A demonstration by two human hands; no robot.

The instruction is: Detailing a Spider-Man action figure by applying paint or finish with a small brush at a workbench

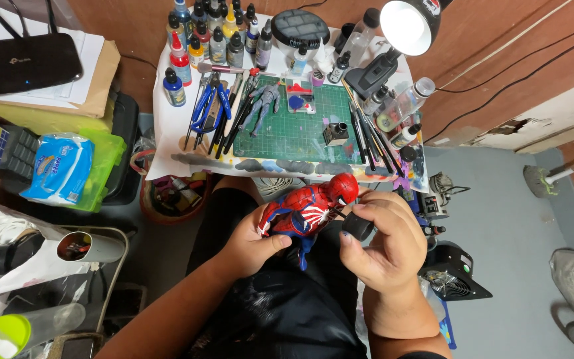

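Reddish-brown wooden flooring and a grey floor patch surround a small white-covered work table, seen from above. On that table lies a green gridded cutting mat, the landmark for everything else.

Below the mat, over the person's dark-clothed lap, the left hand is closed around a red and blue plastic action figure with white markings, gripping it by the legs and lower body; the figure lies tilted, its red head pointing up and right toward the mat's lower edge. The right hand, just right of the figure, is curled around a small black cylindrical object, with fingertips touching the figure near its shoulder.

On the mat's left part rests a grey unpainted figure. Left of the mat lie blue-handled pliers and dark brushes. Above the mat and to its left stands a cluster of small paint bottles with coloured caps. At the mat's upper right corner sits a lit black desk lamp. Far left of the mat lies a blue and white tissue pack on a green plastic box.
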